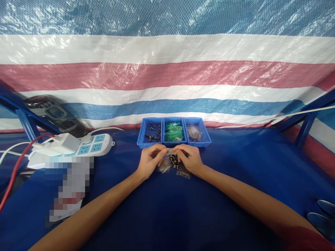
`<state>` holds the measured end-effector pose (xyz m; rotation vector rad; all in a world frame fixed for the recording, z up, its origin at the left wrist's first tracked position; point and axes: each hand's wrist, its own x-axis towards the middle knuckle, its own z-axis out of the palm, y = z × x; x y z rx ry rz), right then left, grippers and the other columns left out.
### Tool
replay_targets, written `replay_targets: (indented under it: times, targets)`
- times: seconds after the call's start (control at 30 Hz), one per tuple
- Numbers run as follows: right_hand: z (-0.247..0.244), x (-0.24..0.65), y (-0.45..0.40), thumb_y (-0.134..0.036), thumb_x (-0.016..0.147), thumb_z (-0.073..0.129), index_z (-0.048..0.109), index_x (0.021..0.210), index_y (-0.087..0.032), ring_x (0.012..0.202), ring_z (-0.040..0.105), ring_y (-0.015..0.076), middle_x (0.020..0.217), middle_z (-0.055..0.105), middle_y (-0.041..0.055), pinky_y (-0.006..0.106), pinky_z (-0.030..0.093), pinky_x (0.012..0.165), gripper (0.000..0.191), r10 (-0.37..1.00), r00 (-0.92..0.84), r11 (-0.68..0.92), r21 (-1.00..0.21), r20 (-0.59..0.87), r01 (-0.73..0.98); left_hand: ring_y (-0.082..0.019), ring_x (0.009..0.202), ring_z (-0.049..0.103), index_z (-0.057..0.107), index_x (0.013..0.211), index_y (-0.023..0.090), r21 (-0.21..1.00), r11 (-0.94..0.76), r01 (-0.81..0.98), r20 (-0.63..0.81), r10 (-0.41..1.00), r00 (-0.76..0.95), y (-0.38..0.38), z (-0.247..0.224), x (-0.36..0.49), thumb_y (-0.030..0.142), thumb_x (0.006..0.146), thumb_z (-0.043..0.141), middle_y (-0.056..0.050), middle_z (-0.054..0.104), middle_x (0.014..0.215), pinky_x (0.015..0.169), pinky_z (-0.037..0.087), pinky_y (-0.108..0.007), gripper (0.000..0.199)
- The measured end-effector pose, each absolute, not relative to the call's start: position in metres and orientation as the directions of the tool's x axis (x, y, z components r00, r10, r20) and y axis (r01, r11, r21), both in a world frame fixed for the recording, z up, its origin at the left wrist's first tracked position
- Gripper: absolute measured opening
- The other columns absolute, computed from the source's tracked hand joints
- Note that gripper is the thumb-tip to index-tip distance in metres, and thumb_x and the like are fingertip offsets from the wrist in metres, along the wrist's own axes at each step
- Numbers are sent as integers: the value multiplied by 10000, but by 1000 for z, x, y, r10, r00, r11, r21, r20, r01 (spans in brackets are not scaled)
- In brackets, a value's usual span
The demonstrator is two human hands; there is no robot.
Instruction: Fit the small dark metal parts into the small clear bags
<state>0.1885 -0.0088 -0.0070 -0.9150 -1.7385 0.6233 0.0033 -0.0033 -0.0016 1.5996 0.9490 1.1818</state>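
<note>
Small clear bag (170,151) was pinched by left hand (150,162) and right hand (193,161), held just apart; dark screws (174,161) were gathered beside it on blue counter (167,212). Three bins (172,143) were lined up beyond.

The hands (149,162) (192,160) partly hide the clear bags (165,165), and pixelation obscures a pale item (75,177).

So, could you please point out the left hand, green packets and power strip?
Left hand (148,162), head view, its back.
Green packets (174,133), head view, pile's middle.
Power strip (90,149), head view, socket face.
</note>
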Motion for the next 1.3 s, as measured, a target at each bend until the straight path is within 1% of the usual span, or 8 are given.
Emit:
replay_targets:
  times: [0.2, 0.37, 0.53, 0.63, 0.8, 0.9, 1.17, 1.3]
  targets:
    - [-8, 187, -9, -285, 866, 553, 609, 1025, -184, 542, 577, 117, 761, 650, 28, 242, 479, 535, 196, 818, -193, 576, -773, 542, 266, -38, 392, 463, 613, 917, 182, 946, -311, 92, 295, 942, 157, -4, -3, 8, 297, 789, 668, -13, 642, 802, 353, 355, -181, 181]
    - [-8, 186, -7, -288, 890, 531, 642, 946, -204, 573, 576, 125, 759, 644, 29, 254, 491, 549, 150, 793, -182, 606, -722, 582, 333, -37, 397, 449, 622, 930, 176, 934, -333, 130, 309, 935, 176, -4, -2, 6, 318, 803, 650, -30, 655, 822, 364, 363, -181, 193]
    - [-9, 186, -8, -241, 898, 525, 662, 934, -218, 707, 626, 155, 882, 647, 56, 294, 534, 645, 144, 740, -145, 659, -665, 657, 352, -56, 384, 431, 639, 933, 166, 947, -286, 146, 248, 941, 233, -2, -1, 5, 347, 853, 580, 20, 561, 576, 382, 364, -187, 207]
    - [-10, 187, -8, -210, 893, 522, 671, 907, -231, 805, 630, 177, 902, 633, 60, 323, 542, 716, 151, 711, -137, 685, -636, 690, 354, -45, 389, 430, 646, 893, 172, 951, -277, 140, 241, 943, 231, -2, 0, 6, 338, 811, 635, 10, 592, 646, 368, 354, -181, 186]
    - [-7, 189, -10, -224, 876, 520, 624, 1049, -209, 668, 601, 137, 1002, 593, 88, 287, 543, 585, 202, 737, -179, 673, -683, 652, 283, -28, 394, 427, 636, 922, 179, 941, -313, 129, 289, 941, 179, -4, 0, 7, 309, 764, 690, -8, 633, 769, 355, 336, -169, 211]
    - [-5, 189, -11, -252, 874, 518, 586, 1131, -202, 676, 605, 140, 1035, 580, 98, 285, 545, 579, 270, 749, -223, 662, -701, 624, 265, -37, 437, 481, 629, 909, 179, 940, -318, 121, 297, 941, 164, -4, 0, 7, 304, 757, 698, -31, 650, 871, 372, 352, -166, 209]
    - [-12, 186, -8, -243, 881, 548, 650, 912, -205, 621, 587, 132, 884, 631, 59, 275, 520, 565, 113, 744, -136, 657, -679, 654, 326, -61, 415, 462, 660, 875, 175, 930, -314, 190, 278, 941, 194, -3, 1, 5, 318, 795, 657, 18, 587, 594, 387, 340, -184, 164]
    - [-10, 186, -7, -246, 887, 538, 629, 854, -193, 637, 588, 136, 827, 636, 49, 267, 516, 569, 110, 742, -97, 651, -678, 664, 341, -57, 394, 420, 653, 946, 172, 942, -276, 189, 227, 943, 244, -3, 4, 6, 314, 788, 665, 53, 507, 497, 399, 342, -183, 212]
